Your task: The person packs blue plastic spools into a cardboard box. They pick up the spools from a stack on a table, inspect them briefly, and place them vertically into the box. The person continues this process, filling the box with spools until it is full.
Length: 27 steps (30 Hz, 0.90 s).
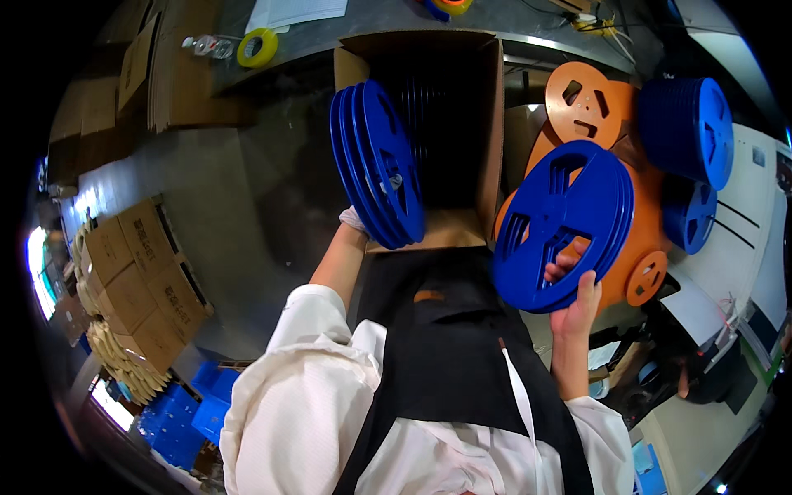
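Note:
My left hand (353, 218) is mostly hidden behind a small stack of blue plastic reels (375, 165), which it holds on edge. A pale fingertip shows through one cut-out of that stack. The reels are tilted at the left wall of an open cardboard box (492, 124). Inside the dark box, the rims of more blue reels (419, 115) stand in a row. On the right, my right hand (577, 301) grips another stack of blue reels (565, 223), thumb outside and fingers through a cut-out. This stack is held tilted in front of several orange reels (584, 103).
Tall blue reel stacks (683, 128) stand at the far right. A grey table (330, 37) behind the box carries yellow tape (257, 48), a plastic bottle (208, 46) and papers (295, 11). Stacked cartons (144, 272) and blue crates (173, 421) are on the left.

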### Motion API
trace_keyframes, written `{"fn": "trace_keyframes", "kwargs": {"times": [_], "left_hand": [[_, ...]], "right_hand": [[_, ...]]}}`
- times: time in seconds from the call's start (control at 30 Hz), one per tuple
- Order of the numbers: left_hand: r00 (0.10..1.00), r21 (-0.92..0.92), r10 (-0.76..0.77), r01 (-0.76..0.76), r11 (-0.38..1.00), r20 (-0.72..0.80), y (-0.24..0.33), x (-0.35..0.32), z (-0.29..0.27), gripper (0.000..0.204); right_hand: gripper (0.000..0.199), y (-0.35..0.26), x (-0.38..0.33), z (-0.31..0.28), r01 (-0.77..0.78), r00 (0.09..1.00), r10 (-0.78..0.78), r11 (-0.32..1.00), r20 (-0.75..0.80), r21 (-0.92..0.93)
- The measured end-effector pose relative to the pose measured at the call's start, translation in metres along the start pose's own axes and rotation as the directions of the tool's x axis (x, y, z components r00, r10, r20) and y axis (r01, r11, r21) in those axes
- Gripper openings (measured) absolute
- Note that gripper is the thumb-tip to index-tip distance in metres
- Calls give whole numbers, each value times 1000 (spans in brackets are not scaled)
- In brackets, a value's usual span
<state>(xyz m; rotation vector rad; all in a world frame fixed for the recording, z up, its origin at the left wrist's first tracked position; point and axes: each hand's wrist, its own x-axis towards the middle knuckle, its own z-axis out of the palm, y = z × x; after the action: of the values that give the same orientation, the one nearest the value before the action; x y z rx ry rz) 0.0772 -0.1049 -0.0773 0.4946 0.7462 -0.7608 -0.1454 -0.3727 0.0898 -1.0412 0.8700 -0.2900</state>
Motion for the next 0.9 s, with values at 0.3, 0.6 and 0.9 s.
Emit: {"fn": "trace_keyframes", "kwargs": {"times": [0.3, 0.6, 0.9], "left_hand": [[979, 87, 38, -21, 996, -200, 39, 142, -45, 63], [954, 148, 29, 16, 989, -300, 51, 188, -67, 71], [925, 415, 145, 15, 910, -350, 29, 116, -162, 63]], "right_hand": [[82, 36, 22, 2, -91, 996, 90, 995, -12, -47], [84, 52, 26, -1, -199, 980, 200, 980, -20, 19], [84, 33, 21, 18, -103, 995, 104, 989, 3, -106]]}}
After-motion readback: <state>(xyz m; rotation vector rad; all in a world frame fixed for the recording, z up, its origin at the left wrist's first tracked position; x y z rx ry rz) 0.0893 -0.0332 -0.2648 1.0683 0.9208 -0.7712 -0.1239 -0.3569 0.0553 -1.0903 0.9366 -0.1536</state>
